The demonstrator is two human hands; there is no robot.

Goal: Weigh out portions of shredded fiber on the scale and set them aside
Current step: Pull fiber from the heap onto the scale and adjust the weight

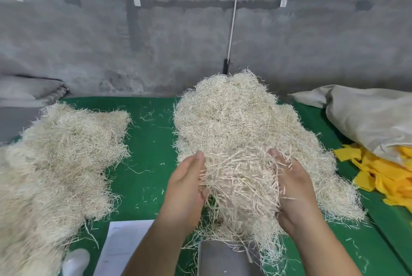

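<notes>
Since we're going left to right: far left there's a big heap of shredded fiber [55, 164] on the green worktop [147, 141], prob the set-aside stuff, tho I can't say that for sure. Down at the bottom edge there's a white rounded thing [77, 260], can't tell what it is, and a sheet of paper [122, 246] lying flat next to it.

Middle: left hand [186, 188] and right hand [294, 191] are cupped facing each other w/ a clump of fiber [240, 188] squeezed between the palms. Fingers are only gently curved, more pressing from both sides than a fist. The clump hangs just above the scale [223, 260], the grey metal pan at the bottom centre, w/ a few loose strands trailing onto it. Behind the hands sits the main pile [236, 119], which I'm guessing is the supply.

Right: a grey sack [367, 117] slumped on its side w/ yellow scraps [388, 173] beside its mouth.

Imo the step in hand is loading a portion onto the scale. Next move needs lowering the clump square onto the pan w/o strands draping over the edge, then checking the readout, which isn't visible here.
</notes>
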